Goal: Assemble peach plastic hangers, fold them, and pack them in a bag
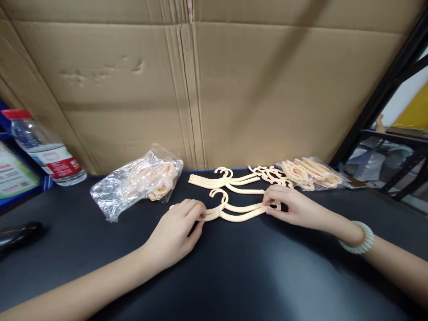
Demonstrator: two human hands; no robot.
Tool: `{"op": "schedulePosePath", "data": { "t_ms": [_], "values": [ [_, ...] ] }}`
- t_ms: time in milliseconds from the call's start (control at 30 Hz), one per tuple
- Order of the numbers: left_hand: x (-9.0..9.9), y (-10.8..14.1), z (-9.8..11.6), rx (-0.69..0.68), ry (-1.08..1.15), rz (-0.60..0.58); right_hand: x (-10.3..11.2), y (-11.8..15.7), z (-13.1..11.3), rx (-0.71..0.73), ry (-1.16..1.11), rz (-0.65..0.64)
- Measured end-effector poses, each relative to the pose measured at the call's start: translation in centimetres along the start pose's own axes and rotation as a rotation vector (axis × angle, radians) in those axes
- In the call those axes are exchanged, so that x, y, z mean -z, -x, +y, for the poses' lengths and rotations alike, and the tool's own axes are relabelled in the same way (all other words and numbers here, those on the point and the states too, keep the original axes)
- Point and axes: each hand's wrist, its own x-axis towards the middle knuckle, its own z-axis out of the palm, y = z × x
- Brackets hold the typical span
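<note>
Head view: one cardboard sheet [254,89] stands behind one black table [234,276];
Plastic bags: two, a left bag [112,191] and a right bag [323,171], both holding cream pieces;
Bottle [50,151]: one, red-capped, at far left;
My hands: left hand [182,225] pinched on the left end of the front hangers [242,217], right hand [287,205] pinched at their right end;
Front hangers: at the table, stretched between my two grips; two hooks show;
Rear hangers [211,182]: just behind those, overlapping; I cannot tell the count;
Small pieces [274,176]: one heap, too tangled to count.
</note>
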Motion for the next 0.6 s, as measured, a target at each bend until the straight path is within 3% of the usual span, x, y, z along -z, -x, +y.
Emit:
{"op": "schedulePosePath", "data": {
  "t_ms": [600],
  "values": [
    [-0.01,0.05,-0.24,-0.026,0.042,-0.002,0.32,0.16,-0.16,-0.056,0.120,0.053]
  ]
}}
